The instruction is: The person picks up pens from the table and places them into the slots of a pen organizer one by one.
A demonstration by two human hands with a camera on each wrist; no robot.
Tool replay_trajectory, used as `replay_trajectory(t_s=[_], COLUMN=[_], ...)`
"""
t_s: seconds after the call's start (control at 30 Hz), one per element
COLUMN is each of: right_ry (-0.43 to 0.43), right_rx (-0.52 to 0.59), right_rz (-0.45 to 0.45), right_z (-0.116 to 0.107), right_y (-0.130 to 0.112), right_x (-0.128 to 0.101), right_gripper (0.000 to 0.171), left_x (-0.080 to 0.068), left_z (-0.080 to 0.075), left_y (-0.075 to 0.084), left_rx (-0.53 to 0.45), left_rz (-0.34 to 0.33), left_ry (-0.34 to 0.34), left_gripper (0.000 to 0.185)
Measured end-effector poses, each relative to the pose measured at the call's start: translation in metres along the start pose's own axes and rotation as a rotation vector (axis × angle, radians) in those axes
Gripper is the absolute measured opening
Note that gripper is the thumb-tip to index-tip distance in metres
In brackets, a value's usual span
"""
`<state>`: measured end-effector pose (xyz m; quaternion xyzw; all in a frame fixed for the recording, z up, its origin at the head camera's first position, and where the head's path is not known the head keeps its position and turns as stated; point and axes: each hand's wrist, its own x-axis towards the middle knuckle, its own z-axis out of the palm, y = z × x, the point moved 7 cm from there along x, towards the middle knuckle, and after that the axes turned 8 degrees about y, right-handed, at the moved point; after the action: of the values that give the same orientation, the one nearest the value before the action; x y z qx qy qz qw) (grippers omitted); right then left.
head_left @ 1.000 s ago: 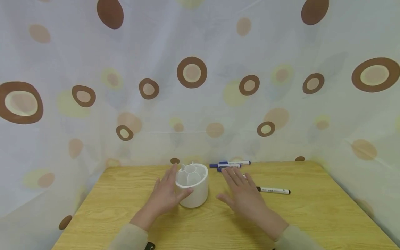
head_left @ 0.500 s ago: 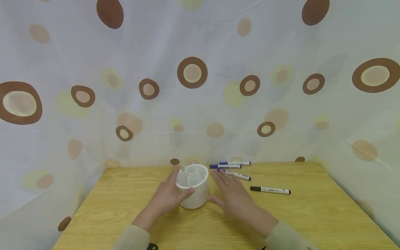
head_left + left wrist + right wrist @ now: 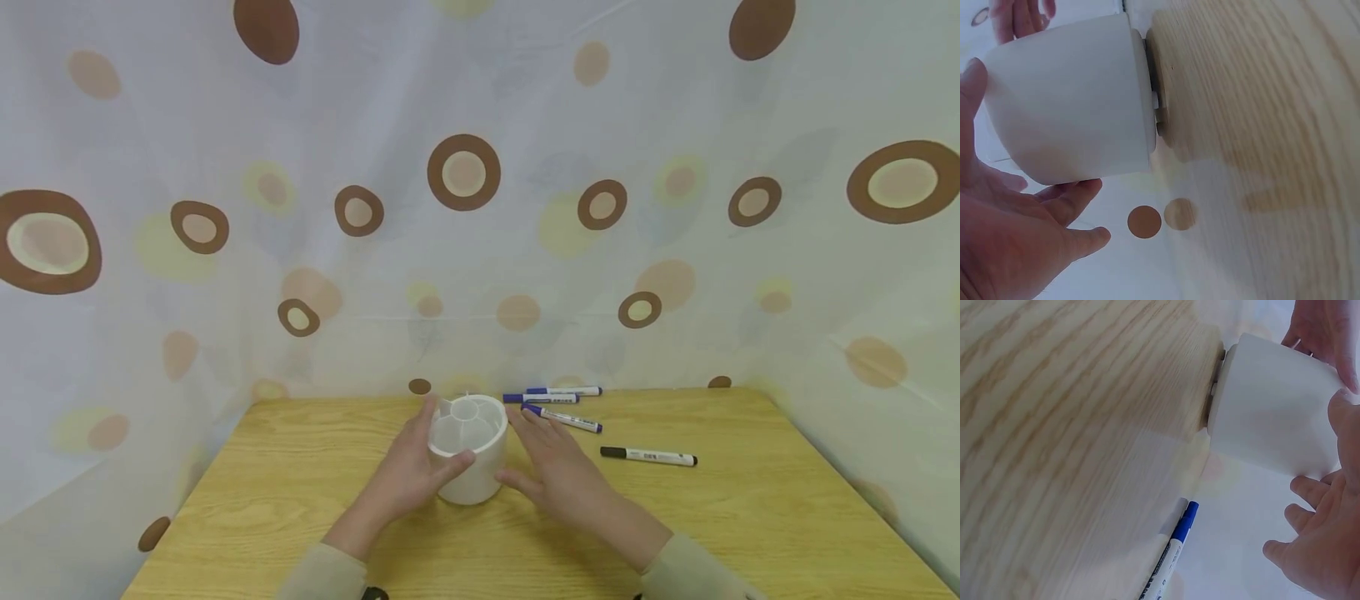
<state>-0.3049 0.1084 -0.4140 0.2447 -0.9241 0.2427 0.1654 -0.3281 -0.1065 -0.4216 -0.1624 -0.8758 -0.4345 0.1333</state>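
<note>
A white round pen holder [image 3: 476, 467] with several compartments stands upright on the wooden table, its open top facing up. My left hand [image 3: 408, 471] holds it from the left, thumb across the front wall and fingers along the far left side. At the right wall is my right hand [image 3: 558, 475], its fairly straight fingers spread and fingertips against the side. The right wrist view shows that hand's thumb [image 3: 1341, 412] near the rim. Small feet show under the holder [image 3: 1072, 100] in the left wrist view. Its compartments seem to hold nothing.
Behind the right hand lie three blue-capped markers, the nearest marker [image 3: 562, 418] slanting. A black-capped marker [image 3: 648, 457] lies farther right. A spotted curtain [image 3: 517, 250] rises at the table's back edge and both sides of the wooden table [image 3: 285, 483].
My right hand has moved left from over the markers to the holder's right side. The holder has shifted slightly right, with my left hand moving along with it.
</note>
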Motion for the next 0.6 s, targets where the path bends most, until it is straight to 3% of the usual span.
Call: replay_trajectory(t_s=[0.2,0.6], right_ry=[0.001,0.011], right_rx=[0.073,0.116], right_rz=[0.046,0.008], right_z=[-0.008,-0.019], right_y=[0.001,-0.002], right_x=[-0.004,-0.012], right_gripper=[0.084,0.076], left_x=[-0.004,-0.013], left_z=[0.004,0.009], left_y=[0.005,0.014], left_rx=[0.027,0.068], left_rz=[-0.008,-0.049], left_ry=[-0.014,-0.054], left_gripper=[0.104,0.115])
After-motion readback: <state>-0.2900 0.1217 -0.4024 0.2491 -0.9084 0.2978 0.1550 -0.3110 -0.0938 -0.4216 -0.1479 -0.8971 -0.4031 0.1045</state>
